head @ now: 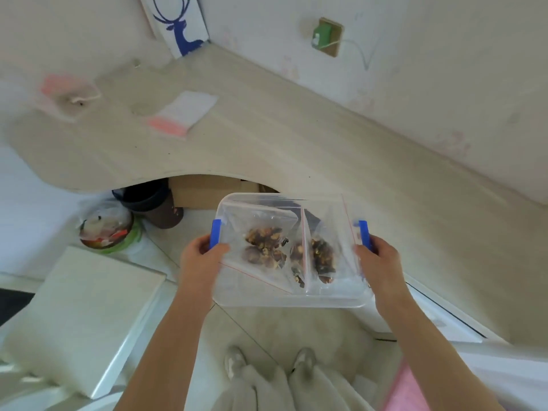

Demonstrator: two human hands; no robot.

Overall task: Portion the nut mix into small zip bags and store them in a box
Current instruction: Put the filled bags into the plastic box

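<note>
Box [281,301] with nut-mix zip bags [267,244] inside | held between both hands | left hand [201,259] curled round left end | right hand [382,262] curled round right end

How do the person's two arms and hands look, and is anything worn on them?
The left hand and the right hand are bare: no gloves, and no ring, watch or bracelet is visible. No sleeve shows on either arm up to the bottom edge of the picture.
</note>
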